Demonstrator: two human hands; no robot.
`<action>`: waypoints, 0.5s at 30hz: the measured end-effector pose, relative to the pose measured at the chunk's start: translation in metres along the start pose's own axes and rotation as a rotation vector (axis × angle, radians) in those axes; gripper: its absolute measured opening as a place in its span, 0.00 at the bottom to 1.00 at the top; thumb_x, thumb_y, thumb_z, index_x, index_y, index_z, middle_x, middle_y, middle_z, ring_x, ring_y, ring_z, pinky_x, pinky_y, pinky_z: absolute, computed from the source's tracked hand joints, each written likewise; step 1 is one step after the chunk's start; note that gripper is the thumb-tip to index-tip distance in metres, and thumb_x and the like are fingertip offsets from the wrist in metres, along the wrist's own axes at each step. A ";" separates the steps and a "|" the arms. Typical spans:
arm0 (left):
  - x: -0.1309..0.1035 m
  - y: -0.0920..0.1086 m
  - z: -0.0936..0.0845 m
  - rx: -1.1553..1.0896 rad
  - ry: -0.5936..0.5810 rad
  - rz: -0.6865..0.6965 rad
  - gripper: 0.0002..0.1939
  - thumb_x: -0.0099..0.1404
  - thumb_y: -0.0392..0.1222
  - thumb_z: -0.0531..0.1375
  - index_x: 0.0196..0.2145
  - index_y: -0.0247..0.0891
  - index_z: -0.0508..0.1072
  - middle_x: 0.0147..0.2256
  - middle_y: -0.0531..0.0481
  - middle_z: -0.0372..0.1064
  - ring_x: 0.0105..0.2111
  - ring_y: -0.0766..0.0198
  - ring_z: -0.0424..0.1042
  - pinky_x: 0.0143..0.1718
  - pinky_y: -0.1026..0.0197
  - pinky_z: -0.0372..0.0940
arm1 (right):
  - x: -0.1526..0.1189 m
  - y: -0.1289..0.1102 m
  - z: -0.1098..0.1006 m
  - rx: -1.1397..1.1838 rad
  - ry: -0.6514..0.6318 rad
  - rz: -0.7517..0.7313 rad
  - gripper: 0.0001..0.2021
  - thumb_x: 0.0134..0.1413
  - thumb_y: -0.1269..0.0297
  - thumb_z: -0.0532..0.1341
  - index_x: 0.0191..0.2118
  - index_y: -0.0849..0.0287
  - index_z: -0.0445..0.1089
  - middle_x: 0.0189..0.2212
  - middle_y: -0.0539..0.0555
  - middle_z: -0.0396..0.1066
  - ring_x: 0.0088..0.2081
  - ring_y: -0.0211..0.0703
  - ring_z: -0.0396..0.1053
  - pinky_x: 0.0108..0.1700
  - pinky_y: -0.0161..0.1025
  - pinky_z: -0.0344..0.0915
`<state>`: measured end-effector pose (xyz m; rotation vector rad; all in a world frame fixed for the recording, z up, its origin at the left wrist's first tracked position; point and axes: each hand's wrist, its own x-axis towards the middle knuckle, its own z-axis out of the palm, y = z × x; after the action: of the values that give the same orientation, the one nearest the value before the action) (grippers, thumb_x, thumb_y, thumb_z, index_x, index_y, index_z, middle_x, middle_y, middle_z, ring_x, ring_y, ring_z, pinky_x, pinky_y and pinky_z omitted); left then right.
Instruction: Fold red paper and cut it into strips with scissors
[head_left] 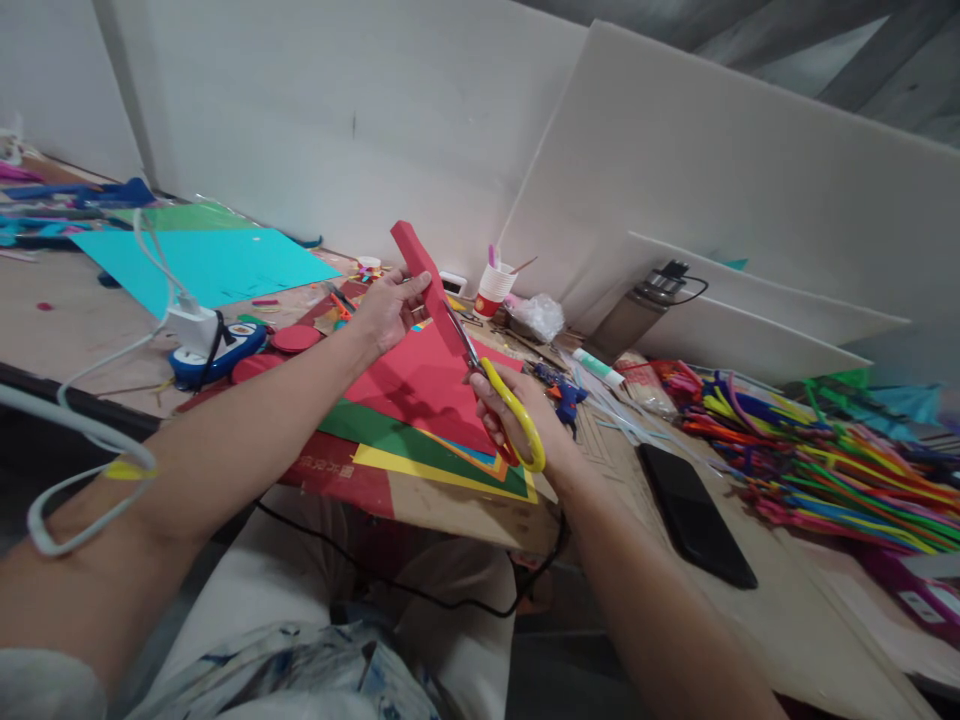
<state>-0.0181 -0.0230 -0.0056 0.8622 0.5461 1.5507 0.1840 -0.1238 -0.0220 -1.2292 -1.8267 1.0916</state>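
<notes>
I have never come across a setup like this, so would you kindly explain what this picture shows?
There is no machine here: a person works with two bare hands, seen by a camera worn on the head, looking forward and down. The left hand holds a red paper strip; the right hand holds yellow-handled scissors, their blades at the strip. Below lie coloured sheets, with a large red sheet on top. Also on the table are a paper cup, a bottle, a black phone and many colourful pipe cleaners.

Left hand (pixel 391 310) pinches, right hand (pixel 516 405) grips, curled
</notes>
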 end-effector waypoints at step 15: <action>-0.006 -0.002 0.006 0.013 -0.024 -0.013 0.09 0.54 0.31 0.67 0.32 0.37 0.70 0.26 0.56 0.73 0.24 0.72 0.71 0.31 0.67 0.66 | 0.000 -0.002 0.002 0.043 0.021 0.000 0.21 0.52 0.41 0.58 0.38 0.56 0.64 0.21 0.45 0.61 0.16 0.31 0.58 0.16 0.29 0.59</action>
<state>-0.0122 -0.0294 -0.0052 0.8840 0.5439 1.5247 0.1814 -0.1251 -0.0216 -1.2116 -1.7779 1.1082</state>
